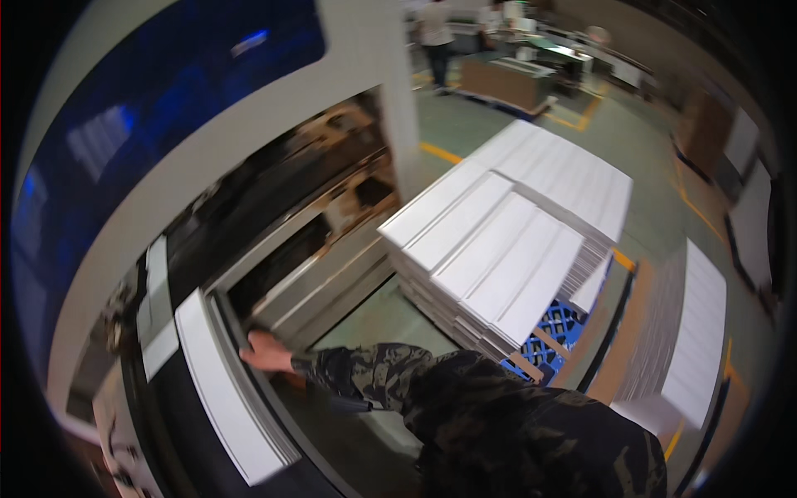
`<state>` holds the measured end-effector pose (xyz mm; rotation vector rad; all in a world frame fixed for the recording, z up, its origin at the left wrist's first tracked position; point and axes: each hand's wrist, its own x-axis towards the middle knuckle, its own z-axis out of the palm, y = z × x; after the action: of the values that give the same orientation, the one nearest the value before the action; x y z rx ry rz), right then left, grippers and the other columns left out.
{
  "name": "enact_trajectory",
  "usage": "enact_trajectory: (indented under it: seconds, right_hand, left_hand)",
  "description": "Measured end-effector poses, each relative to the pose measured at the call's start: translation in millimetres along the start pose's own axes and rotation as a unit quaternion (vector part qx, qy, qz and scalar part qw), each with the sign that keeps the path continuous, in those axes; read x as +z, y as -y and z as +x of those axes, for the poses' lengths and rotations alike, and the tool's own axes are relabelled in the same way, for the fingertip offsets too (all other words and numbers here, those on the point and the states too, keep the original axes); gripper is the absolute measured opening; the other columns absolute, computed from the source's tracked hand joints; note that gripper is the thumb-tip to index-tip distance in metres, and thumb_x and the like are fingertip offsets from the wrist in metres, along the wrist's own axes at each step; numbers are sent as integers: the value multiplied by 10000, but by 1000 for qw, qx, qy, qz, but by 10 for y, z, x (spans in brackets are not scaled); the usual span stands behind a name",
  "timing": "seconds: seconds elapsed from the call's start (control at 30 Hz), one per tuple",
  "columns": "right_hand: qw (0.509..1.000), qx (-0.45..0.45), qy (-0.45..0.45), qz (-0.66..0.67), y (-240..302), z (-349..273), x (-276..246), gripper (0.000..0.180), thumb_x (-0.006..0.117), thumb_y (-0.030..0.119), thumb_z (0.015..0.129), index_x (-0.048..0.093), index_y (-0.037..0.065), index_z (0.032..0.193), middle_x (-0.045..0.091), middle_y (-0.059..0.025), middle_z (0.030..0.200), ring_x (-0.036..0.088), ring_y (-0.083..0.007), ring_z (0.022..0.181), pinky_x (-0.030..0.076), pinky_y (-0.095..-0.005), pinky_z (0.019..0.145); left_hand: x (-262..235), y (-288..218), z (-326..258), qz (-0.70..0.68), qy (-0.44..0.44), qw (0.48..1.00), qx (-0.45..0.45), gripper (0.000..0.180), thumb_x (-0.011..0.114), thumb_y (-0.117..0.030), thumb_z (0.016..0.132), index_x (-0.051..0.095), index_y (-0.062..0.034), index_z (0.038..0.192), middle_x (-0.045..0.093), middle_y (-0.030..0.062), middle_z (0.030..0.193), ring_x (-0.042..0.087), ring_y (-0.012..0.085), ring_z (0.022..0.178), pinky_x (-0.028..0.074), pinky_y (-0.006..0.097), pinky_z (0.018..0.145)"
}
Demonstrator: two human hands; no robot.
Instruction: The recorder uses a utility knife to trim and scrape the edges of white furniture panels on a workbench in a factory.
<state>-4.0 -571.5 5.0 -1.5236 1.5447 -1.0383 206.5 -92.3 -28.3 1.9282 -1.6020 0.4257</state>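
My right hand (267,352), at the end of a camouflage sleeve (365,373), reaches left to the dark metal rail at the machine's edge. Its fingers are blurred and partly hidden, so I cannot tell whether they grip anything. Just left of the hand, a narrow stack of white sheets (220,382) lies lengthwise on the black machine bed (178,407), along the rail. Further left, a pale strip (156,307) also rests on the bed. My left hand is not in view.
The machine's pale housing (357,50) with a blue window (183,91) rises at left. To the right, a large stack of white boards (515,232) sits on a blue pallet (552,332). Another board stack (693,332) stands at far right. A person (435,37) stands in the background.
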Motion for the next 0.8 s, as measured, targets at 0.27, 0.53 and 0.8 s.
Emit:
enact_trajectory:
  seconds: [0.27, 0.53, 0.8]
  right_hand:
    - [998, 36, 39, 46, 363, 693, 143, 929, 613, 613, 921, 429, -182, 1365, 519, -380, 1367, 527, -495, 1284, 447, -508, 1086]
    - [990, 113, 77, 24, 629, 658, 584, 1045, 703, 600, 856, 314, -176, 1438, 389, -345, 1450, 388, -451, 1380, 384, -513, 1129]
    - [994, 100, 50, -12, 593, 689, 658, 949, 779, 418, 865, 301, -148, 1459, 389, -315, 1484, 359, -430, 1408, 365, -492, 1159]
  left_hand:
    - [195, -29, 139, 43, 15, 992, -117, 285, 658, -130, 974, 662, 95, 1150, 654, 220, 1134, 608, 389, 1071, 496, 478, 901]
    - [116, -97, 93, 40, 41, 977, -207, 266, 648, -165, 973, 680, 62, 1107, 641, 215, 1214, 595, 403, 1142, 479, 487, 978]
    - [166, -153, 102, 28, 24, 976, -214, 272, 650, -172, 969, 683, 69, 1091, 645, 219, 1216, 592, 408, 1152, 475, 476, 994]
